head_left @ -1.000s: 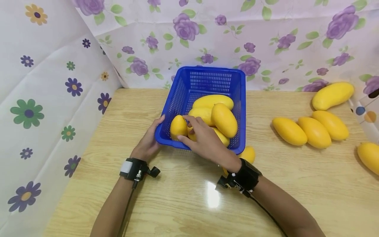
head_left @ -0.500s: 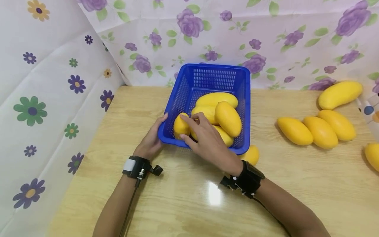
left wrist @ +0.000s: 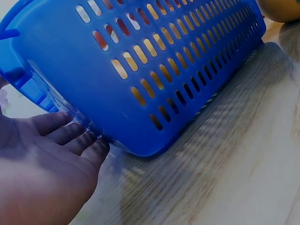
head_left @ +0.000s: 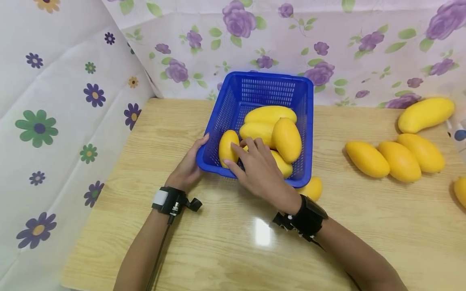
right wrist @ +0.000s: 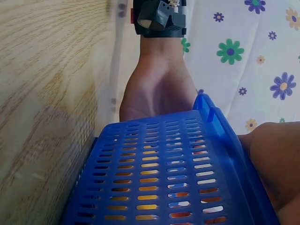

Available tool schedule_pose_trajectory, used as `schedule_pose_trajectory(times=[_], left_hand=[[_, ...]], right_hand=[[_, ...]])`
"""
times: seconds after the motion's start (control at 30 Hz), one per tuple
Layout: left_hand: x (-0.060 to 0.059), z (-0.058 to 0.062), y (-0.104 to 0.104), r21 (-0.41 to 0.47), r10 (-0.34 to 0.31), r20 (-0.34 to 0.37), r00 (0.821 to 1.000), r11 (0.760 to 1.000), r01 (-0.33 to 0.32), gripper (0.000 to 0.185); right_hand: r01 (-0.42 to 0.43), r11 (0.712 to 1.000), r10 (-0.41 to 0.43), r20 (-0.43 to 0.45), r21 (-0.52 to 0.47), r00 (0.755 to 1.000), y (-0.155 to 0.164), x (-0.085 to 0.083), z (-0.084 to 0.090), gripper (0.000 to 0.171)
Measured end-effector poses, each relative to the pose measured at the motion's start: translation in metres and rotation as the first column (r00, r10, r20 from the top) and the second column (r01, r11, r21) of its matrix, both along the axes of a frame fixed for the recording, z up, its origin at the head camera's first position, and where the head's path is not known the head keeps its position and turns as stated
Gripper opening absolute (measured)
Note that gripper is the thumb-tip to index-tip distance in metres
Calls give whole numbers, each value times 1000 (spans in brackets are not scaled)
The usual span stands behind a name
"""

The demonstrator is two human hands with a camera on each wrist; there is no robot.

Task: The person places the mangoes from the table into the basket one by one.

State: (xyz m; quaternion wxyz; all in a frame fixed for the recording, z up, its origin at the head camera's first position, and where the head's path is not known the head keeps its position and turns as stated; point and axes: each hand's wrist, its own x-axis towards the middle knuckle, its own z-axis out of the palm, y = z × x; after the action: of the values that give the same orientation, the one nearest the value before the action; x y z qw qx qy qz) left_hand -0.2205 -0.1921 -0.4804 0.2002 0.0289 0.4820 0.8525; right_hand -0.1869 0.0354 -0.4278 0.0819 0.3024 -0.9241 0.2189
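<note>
A blue plastic basket (head_left: 255, 178) with slotted walls stands on the table, holding several yellow mangoes (head_left: 287, 139). My left hand (head_left: 187, 167) grips its left side, thumb at the rim; in the left wrist view the fingers lie against the outer wall (left wrist: 84, 84). My right hand (head_left: 260, 171) reaches over the front rim into the basket. Its thumb and index finger touch the right side of a mango (head_left: 228, 147) lying by the left wall, without wrapping round it. The other fingers are over another, mostly covered mango. In the right wrist view, the basket's wall (right wrist: 154, 164) hides the right fingertips.
Three mangoes (head_left: 399, 161) lie in a row on the table at right, with a longer yellow fruit (head_left: 426, 114) behind them. One mango (head_left: 313, 188) sits by the basket's front right corner, another (head_left: 461, 190) at the right edge. A flowered cloth (head_left: 273, 36) hangs behind.
The mango by the left wall has tipped from nearly upright to lying flatter, and shows more. My right fingers have slid to its right side. The left hand keeps its hold; the view has shifted slightly.
</note>
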Motion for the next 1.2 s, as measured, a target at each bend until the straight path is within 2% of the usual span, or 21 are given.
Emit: schedule_pose_trajectory(times=[0.37, 0.7, 1.03, 1.2], left_hand=[[-1, 2, -1, 4, -4, 5, 1000, 1000, 4, 71], [1, -1, 3, -38, -37, -8, 999, 999, 37, 72], [1, 3, 6, -16, -30, -4, 1000, 999, 30, 68], [2, 3, 5, -52, -25, -8, 1000, 998, 25, 67]], right_hand=[[-27, 999, 27, -4, -33, 1000, 3, -1, 2, 48], [-58, 991, 62, 27, -124, 998, 10, 5, 3, 44], [-102, 957, 112, 23, -271, 993, 33, 14, 34, 39], [-94, 945, 110, 33, -314, 993, 47, 17, 47, 41]])
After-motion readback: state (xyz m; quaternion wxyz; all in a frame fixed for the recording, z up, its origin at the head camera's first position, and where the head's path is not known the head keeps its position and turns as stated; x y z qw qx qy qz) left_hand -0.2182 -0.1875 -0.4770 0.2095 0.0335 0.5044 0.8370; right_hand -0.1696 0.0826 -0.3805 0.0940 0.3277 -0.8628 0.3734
